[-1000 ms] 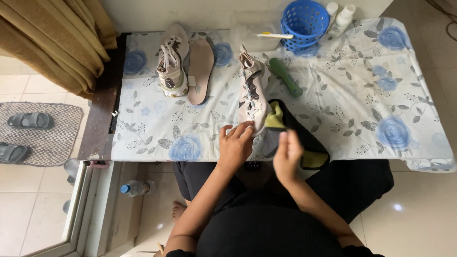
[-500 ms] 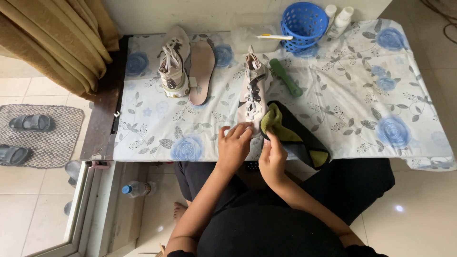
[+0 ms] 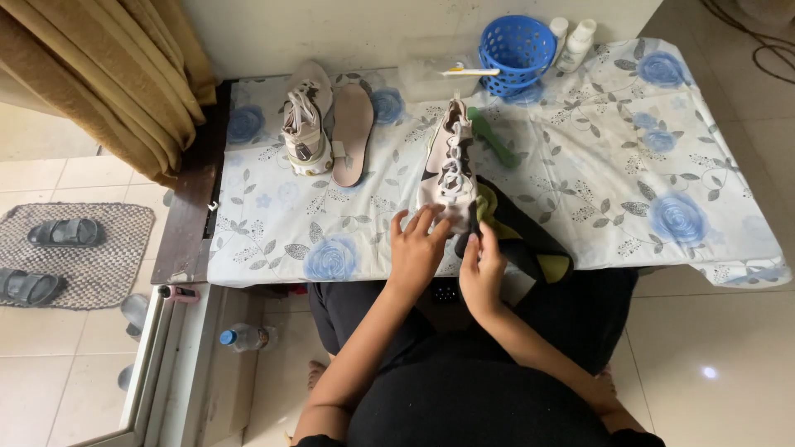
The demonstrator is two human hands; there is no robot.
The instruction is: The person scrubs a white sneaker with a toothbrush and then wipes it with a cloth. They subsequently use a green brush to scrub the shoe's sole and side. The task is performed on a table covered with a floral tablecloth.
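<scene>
While both hands meet at the near edge of the table (image 3: 273, 248), the left hand (image 3: 416, 248) lies with fingers spread on the heel end of a white sneaker (image 3: 451, 165), steadying it, and the right hand (image 3: 480, 269) pinches the edge of a yellow-and-black cloth (image 3: 517, 228) just beside that heel. Neither hand is clamped hard; whether the right fingers also touch the shoe I cannot tell. The sneaker lies lengthwise, toe pointing away, on the blue-flowered tablecloth. To wipe well, I judge the left hand should keep the shoe pinned flat while the cloth is bunched firmly and drawn along the sole edge. Beyond the toe lies a green brush (image 3: 490, 136). Further left rest a second sneaker (image 3: 304, 128) and a loose insole (image 3: 352, 132), side by side. At the far edge stands a blue basket (image 3: 517, 45) with a toothbrush (image 3: 469, 72) across its rim, and two small white bottles (image 3: 571, 37) beside it.
</scene>
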